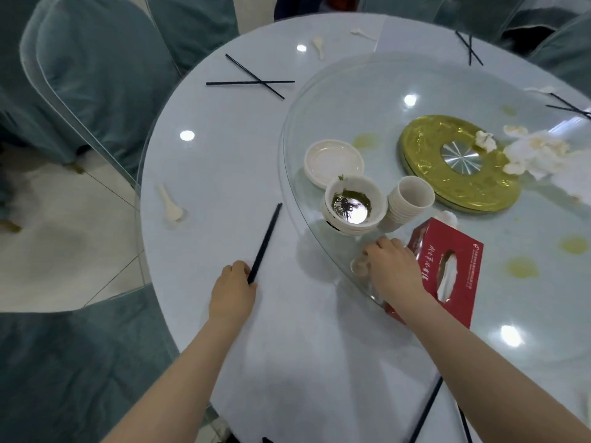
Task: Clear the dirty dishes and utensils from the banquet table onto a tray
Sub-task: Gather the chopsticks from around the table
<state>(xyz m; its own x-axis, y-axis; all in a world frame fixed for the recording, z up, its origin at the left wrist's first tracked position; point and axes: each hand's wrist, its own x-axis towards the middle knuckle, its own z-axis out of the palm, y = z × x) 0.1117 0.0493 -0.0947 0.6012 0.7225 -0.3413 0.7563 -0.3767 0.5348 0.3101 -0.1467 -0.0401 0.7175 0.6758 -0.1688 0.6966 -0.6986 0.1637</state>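
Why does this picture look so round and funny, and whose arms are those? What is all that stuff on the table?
There is no machine here. A person wears a small camera on their head, so you look down at their own two arms. Its wide lens bends the picture.

The left hand grips black chopsticks lying on the white round table. The right hand reaches to the edge of the glass turntable; there seems to be something small and pale under its fingers, but I cannot tell what, or whether it is held.

On the glass stand a stack of bowls with green leftovers on top, stacked cups, small plates, a red tissue box and crumpled napkins. More chopsticks and a white spoon lie on the table. Chairs in green covers stand around it.
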